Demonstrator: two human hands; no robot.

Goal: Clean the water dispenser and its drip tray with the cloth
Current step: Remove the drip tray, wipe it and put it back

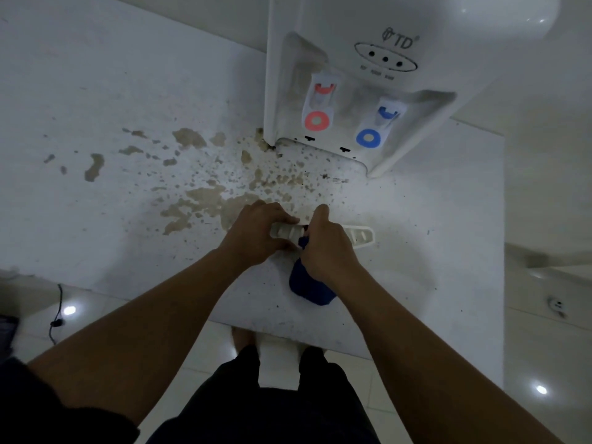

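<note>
A person's left hand curls around one end of a white slotted plastic drip tray, held just above a scuffed white countertop. The right hand grips a bunched dark blue cloth against the tray's middle, the cloth's loose end hanging down onto the counter. Brown, flaky stains mottle the surface between the hands and the glossy white plastic water dispenser, which stands at the back. Its recess holds a red-ringed tap and a blue-ringed tap. Glossy pale floor tiles lie below.
</note>
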